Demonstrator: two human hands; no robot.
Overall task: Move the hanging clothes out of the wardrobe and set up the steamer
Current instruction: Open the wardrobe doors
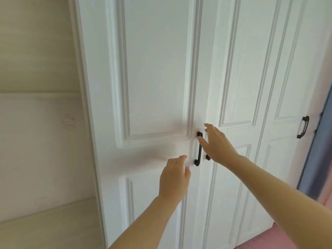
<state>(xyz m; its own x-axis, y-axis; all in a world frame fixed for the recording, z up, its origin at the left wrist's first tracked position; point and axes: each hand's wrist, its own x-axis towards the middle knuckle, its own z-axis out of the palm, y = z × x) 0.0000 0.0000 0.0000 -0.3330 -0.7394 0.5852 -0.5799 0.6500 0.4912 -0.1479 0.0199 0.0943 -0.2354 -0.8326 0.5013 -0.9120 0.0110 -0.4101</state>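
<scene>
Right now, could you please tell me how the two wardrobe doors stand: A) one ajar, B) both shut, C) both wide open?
B: the left door and right door meet at the middle seam, with the left hand and right hand only reaching for the black handle.

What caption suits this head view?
Left hand and right hand, both open, reach for the black handle on the closed wardrobe.

Soft even light is washing the wardrobe doors (154, 78); pinkish shadow is lying beside the handle (199, 150); edges are bowing, right side blurring.
</scene>
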